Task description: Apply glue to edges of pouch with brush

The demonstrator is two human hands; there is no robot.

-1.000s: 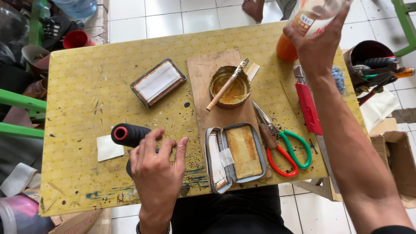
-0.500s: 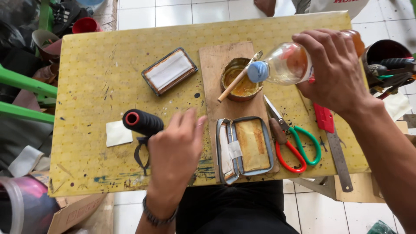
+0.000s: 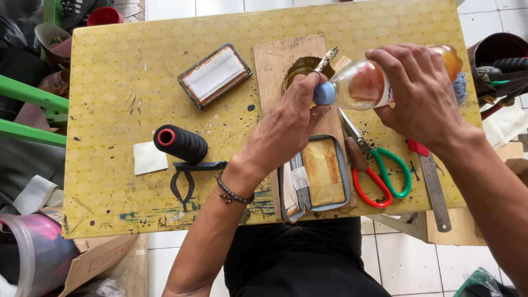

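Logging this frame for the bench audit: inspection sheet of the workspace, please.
Surface: yellow table, scratched, with dark spots and paint smears.
Job's things: clear bottle with amber liquid, lying sideways over wooden board; blue cap on; round dish with stick under it.
Clutter: black thread spool, white scrap, framed pad, zip pouch, scissors, steel ruler.
Grips: left hand fingers on the cap; right hand around the bottle.
Cables: nothing seen.
Surroundings: tiled floor, green frame, cardboard box, tool pot.
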